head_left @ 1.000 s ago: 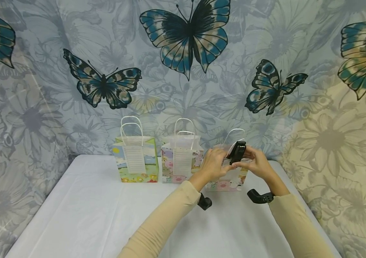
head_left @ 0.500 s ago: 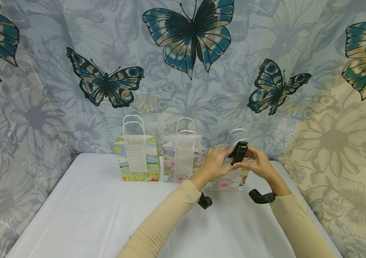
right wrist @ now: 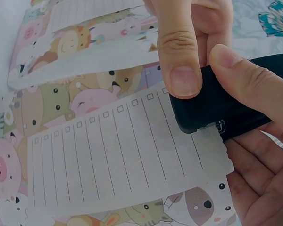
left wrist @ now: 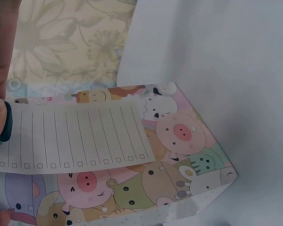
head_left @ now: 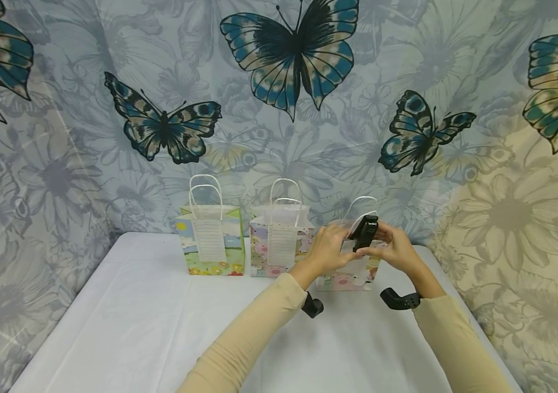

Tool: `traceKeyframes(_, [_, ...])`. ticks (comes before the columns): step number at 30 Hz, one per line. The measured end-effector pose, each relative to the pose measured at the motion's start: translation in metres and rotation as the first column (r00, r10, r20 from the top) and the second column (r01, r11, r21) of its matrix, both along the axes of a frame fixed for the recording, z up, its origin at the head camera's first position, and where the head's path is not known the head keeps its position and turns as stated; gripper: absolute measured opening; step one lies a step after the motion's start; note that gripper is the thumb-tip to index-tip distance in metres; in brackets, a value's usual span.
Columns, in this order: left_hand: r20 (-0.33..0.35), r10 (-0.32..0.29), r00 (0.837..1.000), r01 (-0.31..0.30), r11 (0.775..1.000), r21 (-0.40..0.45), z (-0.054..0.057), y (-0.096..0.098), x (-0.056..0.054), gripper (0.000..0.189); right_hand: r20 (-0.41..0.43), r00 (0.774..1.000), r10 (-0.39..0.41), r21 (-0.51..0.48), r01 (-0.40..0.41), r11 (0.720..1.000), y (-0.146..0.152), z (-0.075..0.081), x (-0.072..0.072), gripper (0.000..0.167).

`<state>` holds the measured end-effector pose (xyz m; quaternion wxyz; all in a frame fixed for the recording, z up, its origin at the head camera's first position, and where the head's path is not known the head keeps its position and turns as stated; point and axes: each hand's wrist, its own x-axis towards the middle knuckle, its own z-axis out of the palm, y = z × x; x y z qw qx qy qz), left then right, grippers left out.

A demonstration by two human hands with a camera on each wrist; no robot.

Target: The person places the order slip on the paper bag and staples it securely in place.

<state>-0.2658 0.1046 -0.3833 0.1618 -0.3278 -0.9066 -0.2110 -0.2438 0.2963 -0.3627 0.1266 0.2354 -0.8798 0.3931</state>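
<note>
A black stapler (head_left: 366, 232) sits at the top edge of the right-hand paper bag (head_left: 343, 282), which is printed with cartoon animals. Its nose overlaps the end of a white lined tag (right wrist: 104, 146) on the bag's front. My right hand (head_left: 391, 248) grips the stapler, thumb on top and fingers beneath. From the other side, my left hand (head_left: 327, 252) pinches the stapler's nose end, its thumb on top; its other fingers are partly hidden behind. In the left wrist view the tag (left wrist: 75, 136) lies along the bag, with a thumb on the stapler at the left edge.
Two more paper bags with white handles stand to the left: a middle animal-print one (head_left: 259, 256) and a green meadow one (head_left: 215, 267), each with a lined tag in front. They stand on a white-covered table (head_left: 136, 316), before a butterfly-print cloth (head_left: 308, 153).
The head view has shifted slightly, so the bags appear a little farther right. Both hands keep their hold on the stapler with almost no movement.
</note>
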Motion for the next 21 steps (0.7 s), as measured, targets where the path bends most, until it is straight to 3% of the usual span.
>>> traceKeyframes(11, [0.028,0.000,1.000,0.000,1.000,-0.016,0.0018,0.0007,-0.0003,0.052,0.002,0.999,0.033,-0.053,-0.032,0.998,-0.0006,0.0013,0.0007,0.050])
traceKeyframes(21, [0.059,0.007,0.998,-0.004,0.999,-0.046,0.0042,-0.0003,0.0012,0.060,0.027,0.999,-0.024,0.007,0.024,1.000,0.0003,0.0023,0.0019,0.055])
